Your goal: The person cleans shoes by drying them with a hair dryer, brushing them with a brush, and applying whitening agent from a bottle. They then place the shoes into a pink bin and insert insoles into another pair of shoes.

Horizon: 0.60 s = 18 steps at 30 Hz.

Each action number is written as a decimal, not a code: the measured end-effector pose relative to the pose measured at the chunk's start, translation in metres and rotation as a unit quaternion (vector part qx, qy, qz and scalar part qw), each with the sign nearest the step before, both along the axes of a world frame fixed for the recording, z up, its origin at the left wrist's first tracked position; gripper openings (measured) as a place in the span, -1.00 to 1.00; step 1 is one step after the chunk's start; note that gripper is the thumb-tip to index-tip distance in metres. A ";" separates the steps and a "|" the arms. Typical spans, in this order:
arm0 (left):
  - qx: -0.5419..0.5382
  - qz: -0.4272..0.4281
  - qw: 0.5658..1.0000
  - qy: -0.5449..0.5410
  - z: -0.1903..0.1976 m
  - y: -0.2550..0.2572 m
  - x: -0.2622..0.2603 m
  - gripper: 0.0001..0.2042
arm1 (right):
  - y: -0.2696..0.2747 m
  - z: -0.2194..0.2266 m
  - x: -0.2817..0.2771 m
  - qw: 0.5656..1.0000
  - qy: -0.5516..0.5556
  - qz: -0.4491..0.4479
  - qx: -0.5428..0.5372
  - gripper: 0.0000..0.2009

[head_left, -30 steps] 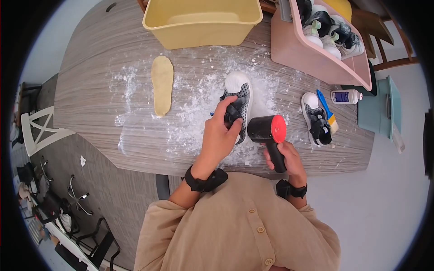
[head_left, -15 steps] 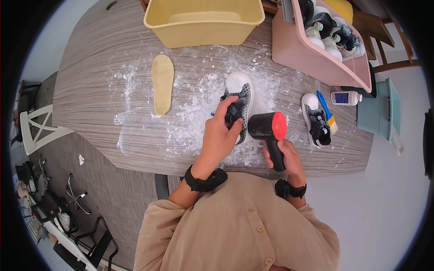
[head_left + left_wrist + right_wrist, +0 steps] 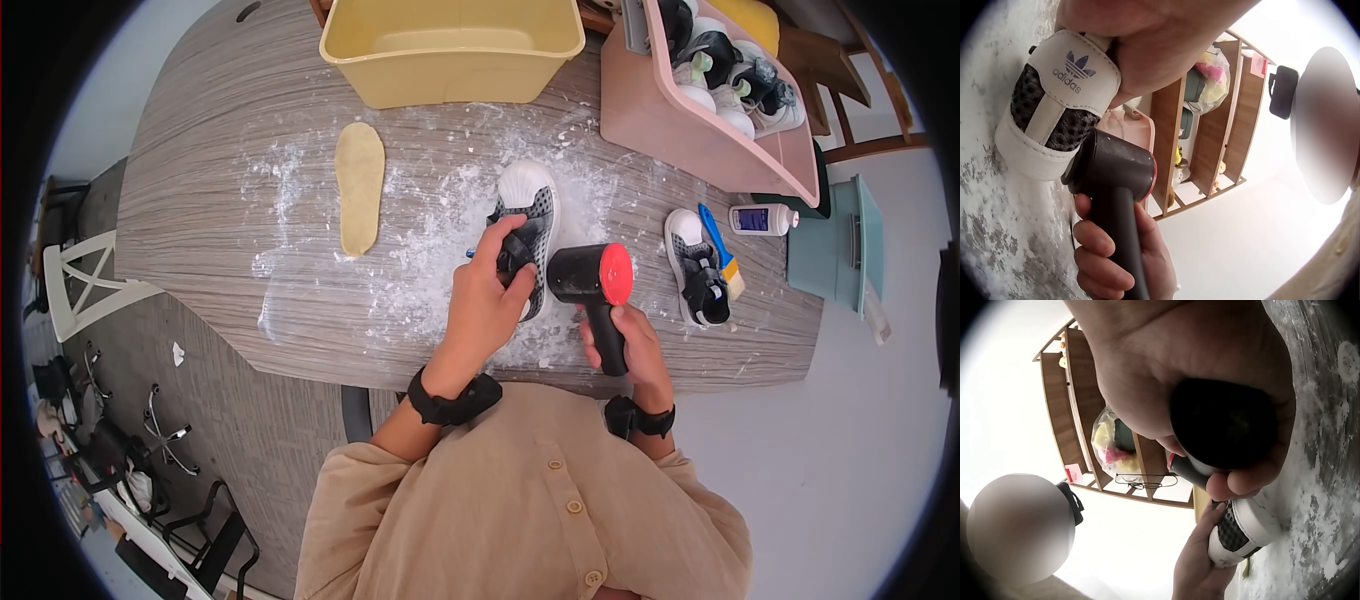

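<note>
A black and white shoe (image 3: 541,215) lies on the powder-strewn table, its white toe away from the person. The left hand (image 3: 484,300) grips it at the opening, thumb and fingers over the black straps. Beside the shoe's right side, the right hand (image 3: 640,345) holds a black blower (image 3: 578,275) with a red rear disc by its handle, fingers wrapped round. In the left wrist view the blower's barrel (image 3: 1116,164) is close to the shoe's heel (image 3: 1063,81); whether they touch I cannot tell. The right wrist view shows the handle's dark end (image 3: 1225,424) in the palm.
A beige insole (image 3: 360,190) lies left on the table (image 3: 200,200). Behind stand a yellow bin (image 3: 450,78) and a pink bin (image 3: 690,150) of shoes. At right are another shoe (image 3: 701,290), a blue-handled brush (image 3: 716,232), a white bottle (image 3: 762,219) and a teal box (image 3: 830,250).
The right hand and blower have shifted very slightly away from the person. The left hand keeps its grip, and the shoe has hardly moved.
</note>
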State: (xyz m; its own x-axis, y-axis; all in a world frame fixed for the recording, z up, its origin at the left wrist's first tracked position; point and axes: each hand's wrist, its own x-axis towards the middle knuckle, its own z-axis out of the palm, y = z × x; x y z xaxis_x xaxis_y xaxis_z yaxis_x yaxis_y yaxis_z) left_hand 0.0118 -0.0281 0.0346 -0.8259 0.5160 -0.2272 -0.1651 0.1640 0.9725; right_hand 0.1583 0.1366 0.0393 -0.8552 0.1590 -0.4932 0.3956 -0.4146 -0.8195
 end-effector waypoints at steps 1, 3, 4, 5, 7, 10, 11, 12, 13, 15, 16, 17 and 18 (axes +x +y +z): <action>0.001 0.000 1.000 0.002 0.000 0.000 0.000 -0.54 | -0.001 0.001 -0.001 1.000 0.000 -0.002 0.002 -0.58; 0.003 0.000 1.000 0.005 0.000 0.000 0.000 -0.54 | -0.001 0.002 -0.003 1.000 0.001 -0.005 0.005 -0.57; 0.003 0.001 1.000 0.006 -0.001 0.000 0.000 -0.54 | -0.001 0.002 -0.003 1.000 0.004 -0.005 0.006 -0.57; 0.004 0.001 1.000 0.007 -0.002 0.000 0.000 -0.54 | -0.001 0.001 -0.003 1.000 0.006 -0.005 0.007 -0.57; 0.002 0.000 1.000 0.007 -0.003 0.000 0.000 -0.54 | 0.000 0.001 -0.005 1.000 0.010 -0.004 0.010 -0.57; 0.000 -0.003 1.000 0.007 -0.002 0.000 0.000 -0.54 | -0.001 0.002 -0.007 1.000 0.013 -0.006 0.014 -0.57; 0.003 -0.002 1.000 0.008 -0.003 0.000 0.000 -0.54 | -0.001 0.001 -0.007 1.000 0.014 -0.007 0.014 -0.57; 0.005 -0.002 1.000 0.009 -0.003 0.000 0.000 -0.54 | -0.001 0.000 -0.008 1.000 0.015 -0.009 0.014 -0.57; 0.002 -0.004 1.000 0.008 -0.003 0.000 0.000 -0.54 | 0.000 0.000 -0.008 1.000 0.015 -0.009 0.015 -0.57; -0.005 -0.008 1.000 0.006 -0.002 -0.001 -0.001 -0.54 | 0.000 -0.001 -0.008 1.000 0.016 -0.008 0.016 -0.57; -0.004 -0.007 1.000 0.007 -0.002 -0.001 -0.001 -0.54 | 0.000 -0.001 -0.008 1.000 0.016 -0.009 0.016 -0.57; -0.003 -0.006 1.000 0.009 -0.003 -0.001 0.000 -0.54 | -0.001 -0.001 -0.009 1.000 0.016 -0.010 0.016 -0.57; -0.002 -0.005 1.000 0.011 -0.003 -0.001 0.000 -0.54 | -0.001 -0.001 -0.009 1.000 0.016 -0.011 0.016 -0.57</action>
State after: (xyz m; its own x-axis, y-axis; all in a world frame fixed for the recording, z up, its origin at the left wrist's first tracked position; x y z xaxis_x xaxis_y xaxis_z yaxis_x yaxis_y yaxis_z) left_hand 0.0115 -0.0287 0.0313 -0.8250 0.5240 -0.2115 -0.1422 0.1697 0.9752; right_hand 0.1496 0.1359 0.0384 -0.8668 0.1942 -0.4592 0.3592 -0.3957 -0.8452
